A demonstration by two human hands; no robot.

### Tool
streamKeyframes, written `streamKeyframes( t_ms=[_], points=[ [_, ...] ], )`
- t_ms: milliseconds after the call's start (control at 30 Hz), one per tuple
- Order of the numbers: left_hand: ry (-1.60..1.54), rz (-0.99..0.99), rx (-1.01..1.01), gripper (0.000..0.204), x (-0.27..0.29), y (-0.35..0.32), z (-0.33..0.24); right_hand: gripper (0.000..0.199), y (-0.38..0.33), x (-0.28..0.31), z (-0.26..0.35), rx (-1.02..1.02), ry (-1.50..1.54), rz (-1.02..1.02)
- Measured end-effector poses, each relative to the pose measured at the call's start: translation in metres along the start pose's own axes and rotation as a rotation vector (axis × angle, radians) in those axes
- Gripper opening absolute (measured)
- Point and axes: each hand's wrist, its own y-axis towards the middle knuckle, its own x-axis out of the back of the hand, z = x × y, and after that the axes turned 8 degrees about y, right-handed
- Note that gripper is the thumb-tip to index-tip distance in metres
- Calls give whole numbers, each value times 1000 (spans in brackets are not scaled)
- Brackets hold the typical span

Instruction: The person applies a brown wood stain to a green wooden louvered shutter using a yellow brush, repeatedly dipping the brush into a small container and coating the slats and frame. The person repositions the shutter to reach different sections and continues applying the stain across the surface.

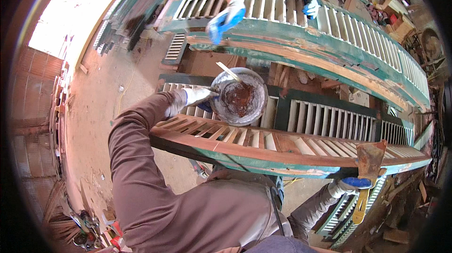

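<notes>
My left hand [195, 96], in a white and blue glove, grips the side of a grey bucket [262, 94] and tilts its mouth into view. Inside are reddish-brown paste [239, 98] and a light wooden stick [228, 70] leaning on the rim. At the right, my gloved right hand [354, 184] is closed round a wide putty knife [360, 208] with a yellow handle and a brown-smeared blade. Before my body lies a long louvered shutter [226, 148], stripped to reddish wood on top with green edges. The bucket is over its far side, by a dark green louvered shutter [281, 120].
Across from me, a person in dark clothes has blue and white gloves [229, 17] over another green louvered shutter [263, 29]. Stacked slatted panels [129, 22] stand at the far left. More shutters [341, 215] lean at lower right. Boxes and scrap wood [398, 13] clutter the far right.
</notes>
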Motion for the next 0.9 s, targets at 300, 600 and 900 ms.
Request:
streamKeyframes(
  t_ms=[300, 600, 900],
  points=[
    [-140, -42, -186, 30, -1, -56, -29, 68, 4, 4, -6, 4, 16, 32],
    [-384, -449, -258, 33, 70, -212, 5, 69, 9, 4, -8, -26, 44, 94],
    [-578, -929, -327, 41, 113, -317, 106, 70, 5, -5, -11, -32, 57, 127]
  ],
)
